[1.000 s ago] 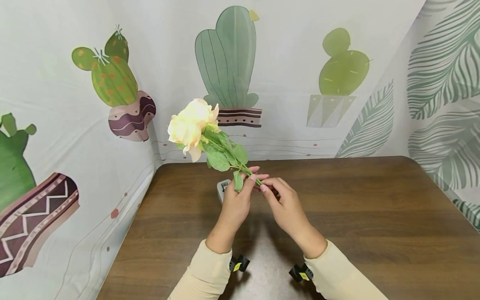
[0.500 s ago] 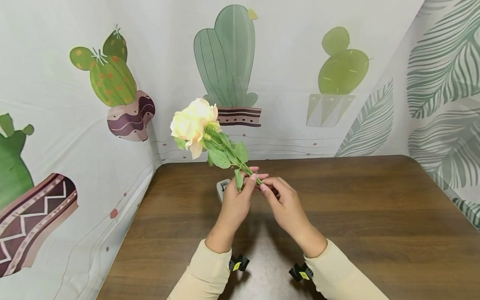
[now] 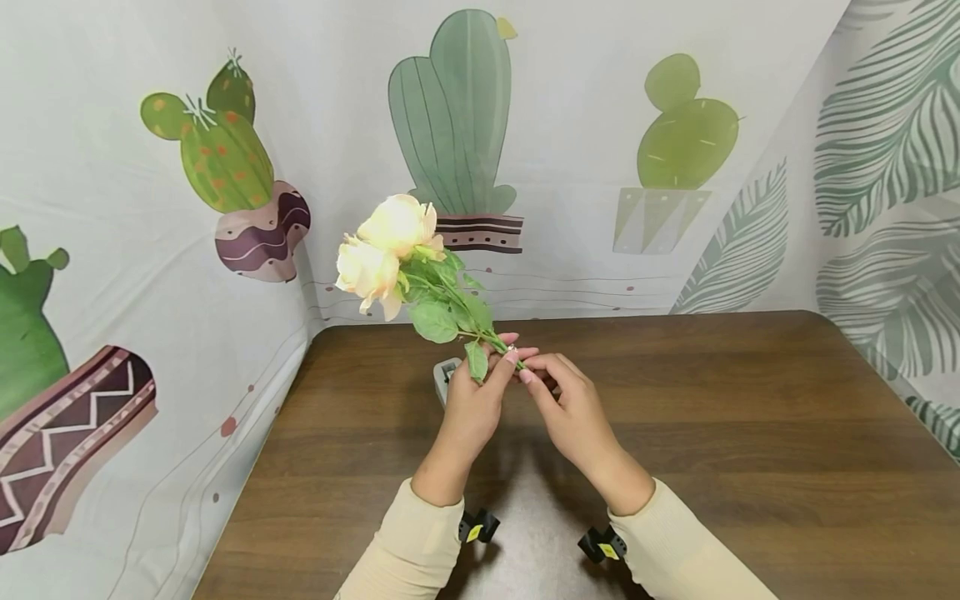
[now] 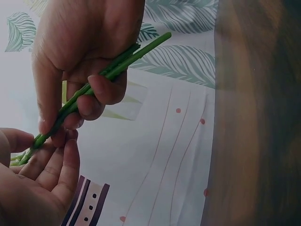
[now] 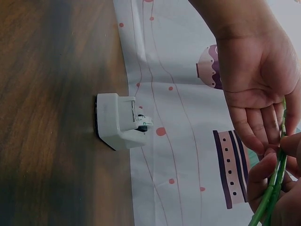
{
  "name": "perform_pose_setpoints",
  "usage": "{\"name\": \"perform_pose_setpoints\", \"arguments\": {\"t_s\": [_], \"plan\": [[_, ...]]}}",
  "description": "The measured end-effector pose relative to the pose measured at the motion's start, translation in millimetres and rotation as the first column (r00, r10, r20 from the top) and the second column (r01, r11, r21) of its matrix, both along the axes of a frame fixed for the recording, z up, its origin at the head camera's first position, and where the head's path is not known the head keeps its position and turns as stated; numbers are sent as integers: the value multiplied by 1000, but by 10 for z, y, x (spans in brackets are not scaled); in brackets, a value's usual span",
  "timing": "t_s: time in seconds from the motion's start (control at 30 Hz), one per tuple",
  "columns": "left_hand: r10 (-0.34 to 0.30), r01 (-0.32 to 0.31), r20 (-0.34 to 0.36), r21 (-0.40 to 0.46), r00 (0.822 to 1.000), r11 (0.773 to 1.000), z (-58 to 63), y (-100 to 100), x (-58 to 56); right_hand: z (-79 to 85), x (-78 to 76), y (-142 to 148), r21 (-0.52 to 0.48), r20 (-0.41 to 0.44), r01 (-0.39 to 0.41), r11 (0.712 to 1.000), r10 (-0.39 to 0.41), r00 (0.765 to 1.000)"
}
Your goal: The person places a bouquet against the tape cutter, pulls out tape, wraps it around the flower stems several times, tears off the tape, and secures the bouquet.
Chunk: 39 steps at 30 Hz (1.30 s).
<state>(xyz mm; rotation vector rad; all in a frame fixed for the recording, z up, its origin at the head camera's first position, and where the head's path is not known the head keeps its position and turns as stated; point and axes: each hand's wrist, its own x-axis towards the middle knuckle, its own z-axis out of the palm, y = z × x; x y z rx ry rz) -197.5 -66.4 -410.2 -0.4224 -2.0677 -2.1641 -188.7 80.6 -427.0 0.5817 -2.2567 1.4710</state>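
Note:
Two pale cream-peach roses (image 3: pixel 390 250) with green leaves slant up to the left above the table. My left hand (image 3: pixel 471 408) pinches their stems below the leaves, thumb on top. Close beside it, my right hand (image 3: pixel 572 408) grips the lower stems between thumb and curled fingers. In the left wrist view, the green stems (image 4: pixel 110 73) cross the right palm side and their bare ends stick out past that hand. The right wrist view shows the stems (image 5: pixel 275 188) running through both hands; the blooms are outside that view.
A grey-white tape dispenser (image 5: pixel 113 122) stands on the brown wooden table (image 3: pixel 712 433), partly behind the left hand in the head view. Behind the table hangs a white cloth (image 3: pixel 570 275) printed with cacti and leaves. Black wrist cameras (image 3: pixel 478 527) sit at both cuffs.
The rose heads have turned and spread, so two separate blooms now show where they overlapped before. The leaves have shifted slightly with them. Both hands stay almost in place.

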Motion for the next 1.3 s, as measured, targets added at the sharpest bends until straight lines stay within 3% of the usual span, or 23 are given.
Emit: {"name": "perform_pose_setpoints", "arguments": {"t_s": [0.27, 0.57, 0.9, 1.3], "plan": [[33, -34, 10, 69, 999, 997, 10, 20, 12, 3, 0, 9, -22, -14, 17, 1000, -17, 1000], [24, -27, 25, 134, 999, 991, 11, 31, 18, 4, 7, -2, -24, -21, 25, 999, -26, 999], [33, -34, 13, 100, 999, 994, 27, 43, 17, 28, 36, -21, -113, 89, -16, 993, 26, 996], [31, -32, 6, 63, 999, 998, -3, 46, 25, 15, 33, -34, -91, 57, -5, 996, 10, 998]]}}
